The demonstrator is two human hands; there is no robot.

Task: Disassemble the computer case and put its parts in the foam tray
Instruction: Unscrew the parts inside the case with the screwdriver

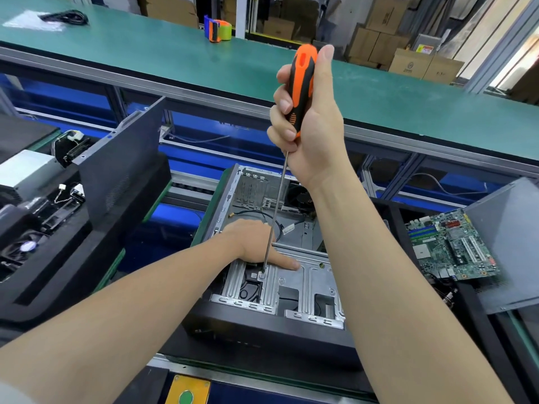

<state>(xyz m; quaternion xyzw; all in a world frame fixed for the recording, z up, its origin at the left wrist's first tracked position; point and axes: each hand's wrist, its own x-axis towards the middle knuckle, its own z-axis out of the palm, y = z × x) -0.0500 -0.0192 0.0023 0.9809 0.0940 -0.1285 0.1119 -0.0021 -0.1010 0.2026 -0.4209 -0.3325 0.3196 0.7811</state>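
Two bare hands were at work over the open computer case [271,287], which lay on its side at the lower centre of the frame. The right hand [309,118], high in the centre, was wrapped tight around the orange-and-black handle of a long screwdriver [302,83], thumb up along the top. The thin steel shaft ran steeply down to a screw [262,276] on the silver drive cage [291,284] inside the case, the tip touching it. The left hand [256,243] lay palm down on that cage just beside the shaft, fingers spread flat and gripping nothing, one fingertip pointing right along the metal.

At the right edge a green motherboard [450,246] lay in a black foam tray [478,313], with a grey side panel [510,243] leaning over it. At the left, another dark side panel [122,158] stood tilted against a second black tray [58,272] that held a silver power supply [26,170], a fan [27,246] and loose cables.

Across the top of the frame ran a long green table [145,53] carrying an orange tape dispenser [218,29] and a black cord [65,17] on a clear bag. Cardboard boxes [385,39] were stacked behind it at the upper right.
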